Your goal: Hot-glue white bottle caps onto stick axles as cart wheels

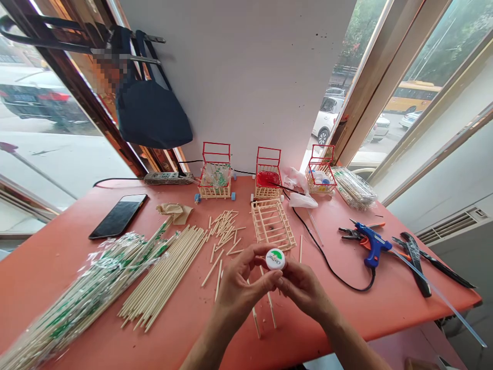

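My left hand (pixel 241 285) and my right hand (pixel 304 285) meet above the front middle of the red table (pixel 57 257). Together they pinch a small white bottle cap (pixel 275 258) with a green mark on top, fingertips closed round its rim. Just beyond the hands lies a flat frame of wooden sticks (pixel 272 223). Short cut sticks (pixel 225 228) are scattered to its left, and a few more lie under my hands.
Long bamboo skewers (pixel 165 275) and a plastic pack of chopsticks (pixel 84 293) lie at the left, a phone (pixel 118 216) behind them. Three small stick carts with red frames (pixel 215 177) stand at the back. A blue glue gun (pixel 370 244), pliers and cutters lie at the right.
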`<control>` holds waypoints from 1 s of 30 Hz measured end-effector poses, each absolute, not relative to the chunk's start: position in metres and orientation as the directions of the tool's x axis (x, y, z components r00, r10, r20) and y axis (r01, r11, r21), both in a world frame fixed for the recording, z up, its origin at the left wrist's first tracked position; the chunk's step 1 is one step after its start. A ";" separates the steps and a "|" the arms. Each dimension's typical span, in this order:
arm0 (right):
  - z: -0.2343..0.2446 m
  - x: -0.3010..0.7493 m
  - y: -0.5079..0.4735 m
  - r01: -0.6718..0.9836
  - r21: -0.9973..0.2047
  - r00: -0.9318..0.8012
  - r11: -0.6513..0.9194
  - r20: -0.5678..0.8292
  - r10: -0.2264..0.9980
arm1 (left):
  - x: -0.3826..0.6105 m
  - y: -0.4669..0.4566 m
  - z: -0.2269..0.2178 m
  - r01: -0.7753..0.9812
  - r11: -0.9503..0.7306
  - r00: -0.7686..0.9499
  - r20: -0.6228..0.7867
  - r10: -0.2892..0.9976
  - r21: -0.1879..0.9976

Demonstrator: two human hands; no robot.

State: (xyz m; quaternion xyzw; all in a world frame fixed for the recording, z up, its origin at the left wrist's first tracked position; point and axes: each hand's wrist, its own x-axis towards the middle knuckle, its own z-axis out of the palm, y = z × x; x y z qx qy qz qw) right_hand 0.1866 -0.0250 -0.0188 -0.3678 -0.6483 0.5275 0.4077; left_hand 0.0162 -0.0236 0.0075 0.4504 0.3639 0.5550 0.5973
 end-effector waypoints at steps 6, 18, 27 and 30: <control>-0.019 0.187 -0.025 0.054 -0.987 -0.387 0.152 0.120 0.914 | 0.016 -0.024 0.002 -0.343 -0.023 0.120 0.068 0.991 0.939; -0.021 0.186 -0.024 0.025 -0.985 -0.379 0.172 0.150 0.913 | 0.009 -0.018 -0.012 -0.248 -0.105 0.186 0.154 0.970 0.963; -0.026 0.187 -0.025 0.033 -0.984 -0.392 0.175 0.148 0.908 | 0.007 -0.016 -0.011 -0.245 -0.206 0.174 0.252 0.952 0.947; -0.027 0.187 -0.025 0.041 -0.982 -0.389 0.182 0.152 0.909 | 0.009 -0.016 -0.009 -0.259 -0.212 0.147 0.255 0.956 0.942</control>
